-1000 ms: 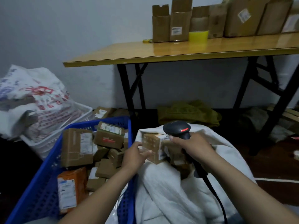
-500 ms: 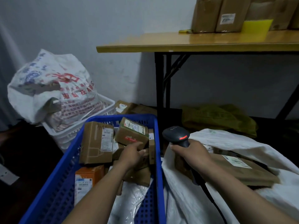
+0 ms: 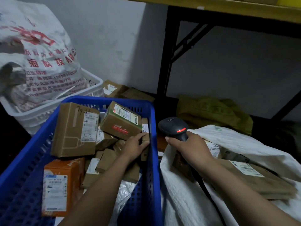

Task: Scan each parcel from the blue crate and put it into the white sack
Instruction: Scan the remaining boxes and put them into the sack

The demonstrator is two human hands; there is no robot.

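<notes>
Grey wall and the black legs of a wooden counter (image 3: 228, 12) fill the background. On the floor stands the blue crate (image 3: 153, 168), heaped with cardboard parcels: a tall brown box (image 3: 73, 131) at its left side, an orange box (image 3: 61, 185) at its near left, and a green-taped box (image 3: 120, 123) toward its far side. The left hand (image 3: 135, 146) reaches into the crate and grips a slim parcel (image 3: 145, 126) standing against the crate's right wall, fingers curled round its edge. Just right of the crate lies the white sack (image 3: 187, 201), its mouth open, with a flat brown parcel (image 3: 260, 181) inside. The right hand (image 3: 187, 145), beside the crate's right wall, is clenched round the handle of a black barcode scanner (image 3: 174, 126) whose red light glows. Behind the crate's left corner sits a white basket (image 3: 91, 90) holding a printed sack (image 3: 37, 54); behind its right, an olive-green bag (image 3: 211, 111).
</notes>
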